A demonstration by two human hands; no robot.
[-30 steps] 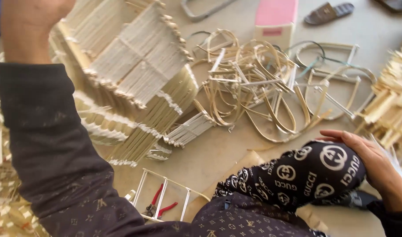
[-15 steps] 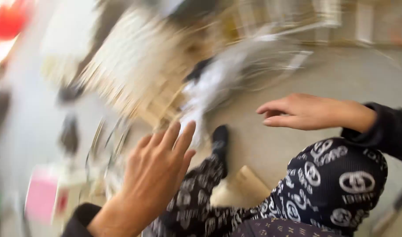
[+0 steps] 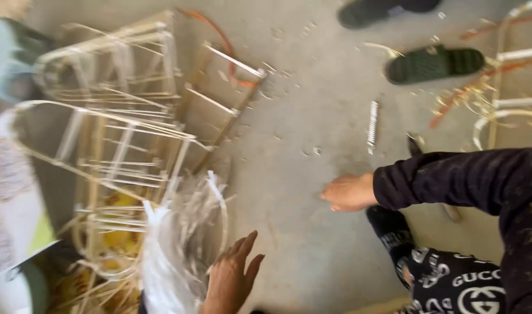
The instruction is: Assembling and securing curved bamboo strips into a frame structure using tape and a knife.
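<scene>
Both hands empty: left hand (image 3: 231, 278), bottom centre, fingers spread, just beside a clear plastic bag (image 3: 173, 250) of strips; right hand (image 3: 348, 192), mid-frame, open above concrete floor (image 3: 312, 116). Bamboo frames (image 3: 115, 122) piled upper left.

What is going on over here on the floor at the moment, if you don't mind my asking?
A person sits on the concrete floor among pale cane frames. Both hands are empty. The left hand, fingers spread, is next to a clear plastic bag of thin strips. The right hand hovers low over bare floor, palm down. A small strip of staples lies beyond it, and two dark sandals lie farther off.
</scene>
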